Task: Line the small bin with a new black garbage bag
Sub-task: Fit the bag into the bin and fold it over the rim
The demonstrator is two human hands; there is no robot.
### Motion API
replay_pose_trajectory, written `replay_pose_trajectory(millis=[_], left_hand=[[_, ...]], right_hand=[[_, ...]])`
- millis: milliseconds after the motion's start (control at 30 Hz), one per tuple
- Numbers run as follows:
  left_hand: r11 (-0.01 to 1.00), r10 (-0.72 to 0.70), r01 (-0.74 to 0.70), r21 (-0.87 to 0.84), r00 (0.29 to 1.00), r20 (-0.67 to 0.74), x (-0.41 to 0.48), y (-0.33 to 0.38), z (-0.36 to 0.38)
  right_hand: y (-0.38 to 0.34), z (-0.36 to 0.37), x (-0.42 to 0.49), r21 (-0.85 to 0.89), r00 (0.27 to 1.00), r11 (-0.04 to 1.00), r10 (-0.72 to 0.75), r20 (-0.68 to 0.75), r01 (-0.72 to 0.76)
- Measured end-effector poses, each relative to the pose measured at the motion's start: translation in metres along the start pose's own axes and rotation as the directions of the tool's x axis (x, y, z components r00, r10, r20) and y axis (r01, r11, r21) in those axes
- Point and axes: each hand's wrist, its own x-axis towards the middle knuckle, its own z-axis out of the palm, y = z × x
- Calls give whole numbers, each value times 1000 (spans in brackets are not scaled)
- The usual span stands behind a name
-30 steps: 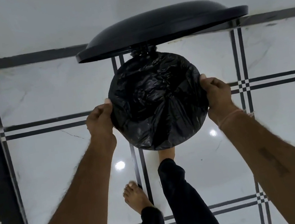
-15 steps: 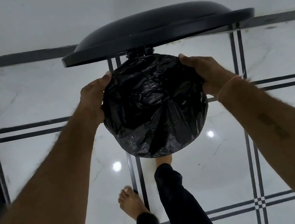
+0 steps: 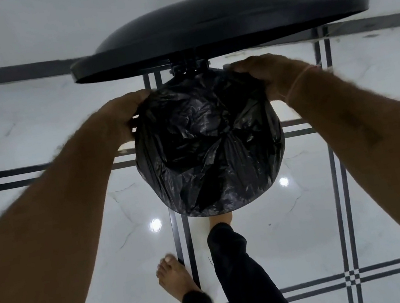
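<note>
Left hand (image 3: 122, 118) grips the far-left edge of the crinkled black plastic garbage bag (image 3: 209, 149), its fingers curled down over the plastic, though blur hides how tightly. The right hand (image 3: 266, 74) does the same at the far-right edge, close to the hinge (image 3: 189, 66): its fingers are bent over the bag's edge and clamp it, and a thin pale band (image 3: 298, 80) circles that wrist. The bag sits in and over the small round bin, whose body is hidden by the plastic. It is stretched round the mouth and sinks inward in shiny folds that gather to a pucker near the middle. Just beyond the bag, a domed black plastic lid (image 3: 219, 25) stands raised on the hinge, tilted back toward the pale wall. The bin stands on a glossy white marble floor (image 3: 28, 122) crossed by paired dark lines. Counted: two hands, one bag, one lid, one hinge. Two bare feet show below, each under a black trouser leg, the left foot (image 3: 175, 276) flat on the floor and the right foot (image 3: 220, 221) half hidden beneath the bag's near edge. Two small bright light reflections (image 3: 155, 224) lie on the floor, one at each side of the bin.
</note>
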Motion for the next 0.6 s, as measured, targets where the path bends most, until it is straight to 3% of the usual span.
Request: replay_pose_trajectory(millis=[67,167,333,433,533,600], left_hand=[[1000,-11,11,-15,1000,-22,1,-3,1],[981,26,-35,-190,999,-48,-9,-22,-8],[973,83,-74,-217,996,32,-31,-72,-19],[949,1,-4,-315,1000,-10,-30,-75,-14],[929,-33,-5,-371,995,-96,-28,-76,-5],[916,-59,-46,-399,967,-246,-40,-85,6]], right_hand=[[6,1,-3,28,998,999,-29,-58,31],[31,-9,-29,186,984,978,-66,-164,96],[78,-24,-66,293,985,949,148,-90,-116],[78,-22,-57,322,964,927,239,-119,-190],[84,-18,-51,362,958,929,172,-230,-79],[99,-13,-65,427,912,901,114,-395,73]])
